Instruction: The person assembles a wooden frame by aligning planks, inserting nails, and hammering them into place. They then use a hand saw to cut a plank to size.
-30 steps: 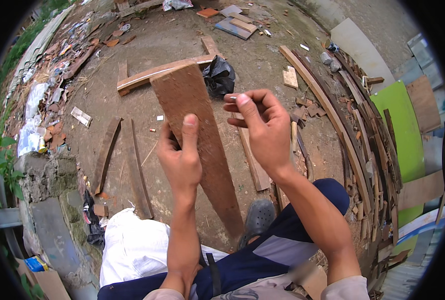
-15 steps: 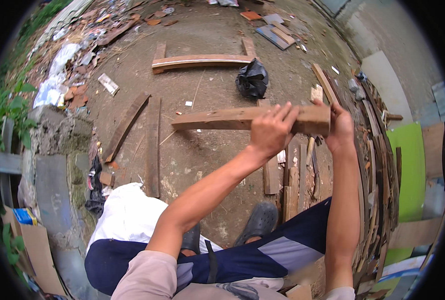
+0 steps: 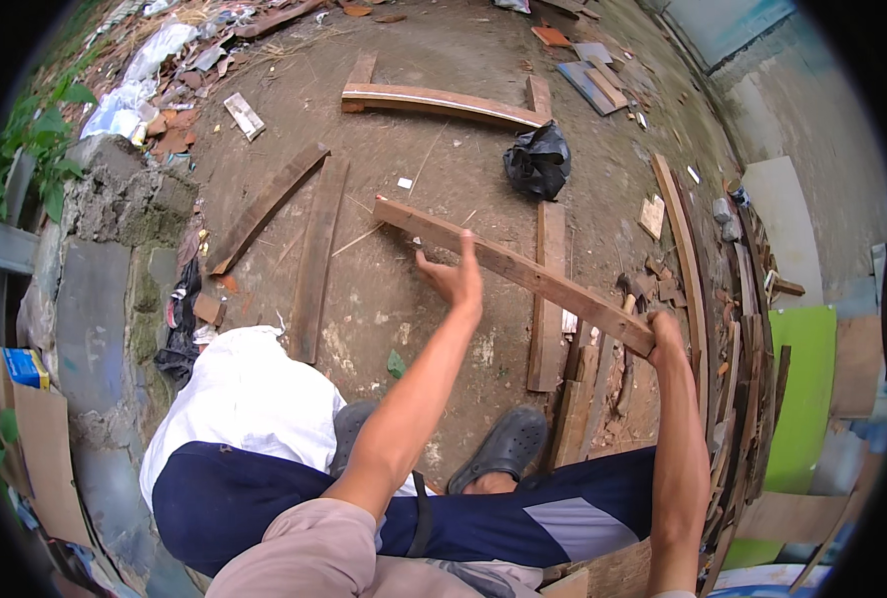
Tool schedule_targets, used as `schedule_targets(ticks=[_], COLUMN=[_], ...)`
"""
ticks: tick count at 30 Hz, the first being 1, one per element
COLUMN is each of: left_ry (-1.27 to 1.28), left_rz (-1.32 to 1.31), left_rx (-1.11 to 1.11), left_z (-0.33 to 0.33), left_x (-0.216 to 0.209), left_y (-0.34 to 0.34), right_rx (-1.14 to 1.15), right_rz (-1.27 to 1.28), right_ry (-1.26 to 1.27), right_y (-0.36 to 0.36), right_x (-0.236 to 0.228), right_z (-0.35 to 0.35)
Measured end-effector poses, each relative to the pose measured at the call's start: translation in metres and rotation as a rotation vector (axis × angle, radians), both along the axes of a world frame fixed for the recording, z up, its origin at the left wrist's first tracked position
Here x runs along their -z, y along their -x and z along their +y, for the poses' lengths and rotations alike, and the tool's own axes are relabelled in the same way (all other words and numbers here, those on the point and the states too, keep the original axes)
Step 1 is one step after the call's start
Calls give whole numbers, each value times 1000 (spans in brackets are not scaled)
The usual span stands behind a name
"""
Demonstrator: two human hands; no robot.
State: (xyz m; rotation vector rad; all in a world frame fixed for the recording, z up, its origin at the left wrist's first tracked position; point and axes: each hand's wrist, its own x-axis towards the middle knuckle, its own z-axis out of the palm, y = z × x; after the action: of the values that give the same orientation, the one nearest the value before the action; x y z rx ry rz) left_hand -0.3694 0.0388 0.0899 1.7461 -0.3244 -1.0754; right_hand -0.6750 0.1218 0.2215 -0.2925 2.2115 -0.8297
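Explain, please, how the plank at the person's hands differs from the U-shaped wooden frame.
The plank is one straight piece, whereas the U-shaped wooden frame has a long beam with a shorter piece at each end. The plank is gripped at one end by the right hand; the frame lies on the ground, untouched. The plank is nearer to the camera, the frame farther off. Both are brown wood.

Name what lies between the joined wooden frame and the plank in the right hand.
The head view shows a black plastic bag, a small white square, a thin straw and another plank's far end between the wooden frame and the held plank.
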Motion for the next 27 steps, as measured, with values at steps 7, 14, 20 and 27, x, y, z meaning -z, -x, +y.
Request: schedule_targets(ticks=[7, 14, 20, 27], left_ry=[-74, -133, -92, -152], left_rz=[623, 328, 277, 165], left_rx=[182, -193, -172, -115], left_z=[-11, 4, 17, 27], left_x=[43, -2, -52, -98], left_y=[-9, 5, -2, -16], right_rx=[-155, -178, -124, -159], right_rz=[-211, -357, -356, -247], right_ry=[-344, -446, -439, -465], right_y=[-6, 1, 25, 28], right_x=[7, 17, 40, 73], right_z=[22, 37, 36, 33])
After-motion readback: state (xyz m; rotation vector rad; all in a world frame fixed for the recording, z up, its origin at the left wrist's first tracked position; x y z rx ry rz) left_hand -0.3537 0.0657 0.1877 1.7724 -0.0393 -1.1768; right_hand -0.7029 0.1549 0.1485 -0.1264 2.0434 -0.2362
